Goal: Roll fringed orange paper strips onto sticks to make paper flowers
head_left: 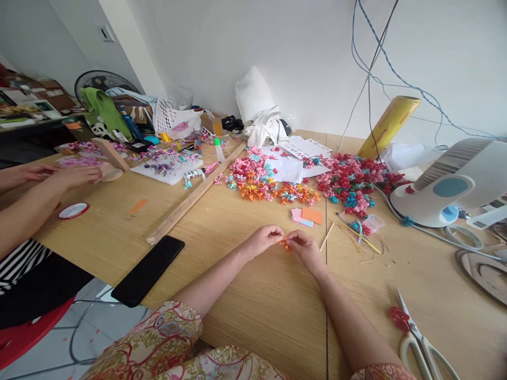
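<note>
A small orange piece (285,245) is held to the right of the wooden strip (198,192), well apart from it. It is pinched by the left hand (266,238), whose thumb and forefinger are nearly closed, and it is met from the other side by the right hand (304,250), which is also drawn into a tight pinch, with its other fingers curled (the shape of the piece is mostly hidden by the fingertips). Also right of the strip, beyond the hands, several coloured paper slips (311,215) are laid partly over one another. Just right of the strip's far half, a heap of pink, orange and blue flowers (253,186) is spread. Beside the strip's near end, a black phone (148,270) is laid flat. To the left of the strip, a white board (168,177) is dotted with small purplish pieces, and farther left a co-worker's hands (81,176) are seen. Well to the right of the strip, scissors (420,340) are placed, opened slightly, with a red flower (398,319) just beside them.
</note>
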